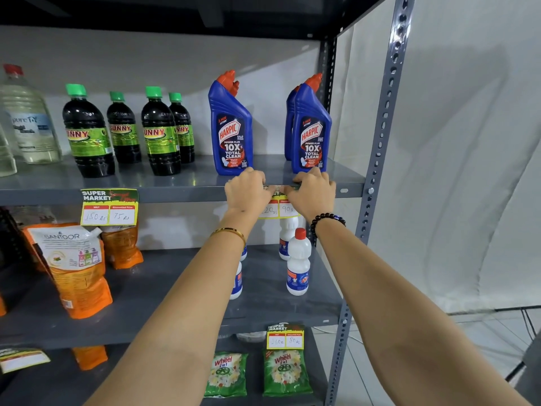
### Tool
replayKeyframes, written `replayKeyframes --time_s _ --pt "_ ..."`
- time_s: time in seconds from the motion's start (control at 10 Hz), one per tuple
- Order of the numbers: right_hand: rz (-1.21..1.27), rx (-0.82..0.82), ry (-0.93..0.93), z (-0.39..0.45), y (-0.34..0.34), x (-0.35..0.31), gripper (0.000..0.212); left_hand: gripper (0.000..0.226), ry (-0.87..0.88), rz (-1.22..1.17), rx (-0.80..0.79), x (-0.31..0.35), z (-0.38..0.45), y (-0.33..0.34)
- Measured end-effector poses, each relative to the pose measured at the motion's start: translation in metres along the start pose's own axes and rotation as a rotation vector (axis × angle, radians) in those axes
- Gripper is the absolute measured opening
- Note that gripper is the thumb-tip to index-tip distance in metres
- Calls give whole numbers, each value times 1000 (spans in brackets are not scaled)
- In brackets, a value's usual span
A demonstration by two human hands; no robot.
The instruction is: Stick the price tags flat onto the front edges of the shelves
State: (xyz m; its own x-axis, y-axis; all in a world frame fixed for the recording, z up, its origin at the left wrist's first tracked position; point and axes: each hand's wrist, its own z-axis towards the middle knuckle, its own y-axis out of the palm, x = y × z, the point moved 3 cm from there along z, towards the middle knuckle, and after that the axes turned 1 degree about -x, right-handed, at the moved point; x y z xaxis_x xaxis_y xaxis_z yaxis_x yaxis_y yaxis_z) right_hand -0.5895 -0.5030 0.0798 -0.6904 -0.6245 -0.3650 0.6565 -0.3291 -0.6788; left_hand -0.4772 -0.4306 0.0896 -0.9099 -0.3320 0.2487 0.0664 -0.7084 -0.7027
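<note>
On the far left of the top shelf (pixel 175 194) stands a clear bottle (pixel 27 118), then four dark bottles with green caps (pixel 87 133). A price tag (pixel 109 207) is already stuck on the shelf's front edge below them, and it hangs down flat. Under it sit orange soap pouches (pixel 76 268). Next come two blue cleaner bottles (pixel 231 127) — they stand just behind the hands. The left hand (pixel 247 190) has its fingers curled over the shelf edge, and its thumb presses the top of a second price tag (pixel 278 208). The right hand (pixel 313 191) does the same on the tag's other side, so the tag sits between both hands against the edge. Below are small white bottles (pixel 298 262), and lower down a third tag (pixel 285 336) above green packets (pixel 285 373).
</note>
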Motion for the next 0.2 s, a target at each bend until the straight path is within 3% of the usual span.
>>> replayKeyframes --time_s 0.2 --pt "-49 -13 -87 -8 -1 1 44 39 44 -30 -52 -9 -6 1"
